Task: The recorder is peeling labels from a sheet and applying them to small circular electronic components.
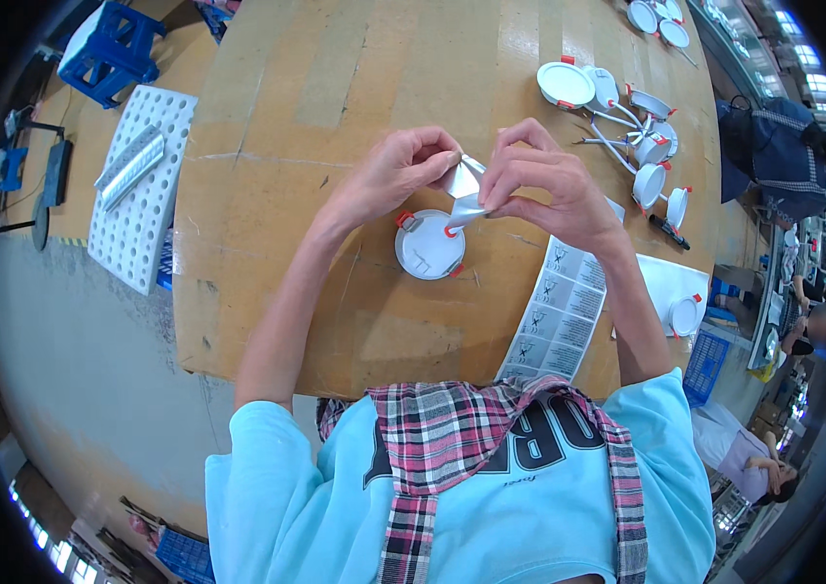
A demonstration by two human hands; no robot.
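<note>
A round white downlight [424, 251] with red-tipped spring clips lies back side up on the table in front of me. Its short white cable rises from a red grommet toward my hands. Just above it, a silver sticker label [463, 182] is bent, with its left end pinched between the thumb and fingers of my left hand [395, 173]. My right hand [551, 193] pinches the other side of this label, and its fingers hide part of it. The label touches or wraps the cable; I cannot tell which. Below my right hand, a sheet of silver labels [559, 310] runs down to the table's front edge.
Several downlights [654, 146] with tangled cables lie at the right. A black marker [669, 232] is near them; another downlight [683, 315] sits on a white sheet at the lower right. A perforated white board [171, 122] with a silver roll [130, 167] stands off the table's left edge.
</note>
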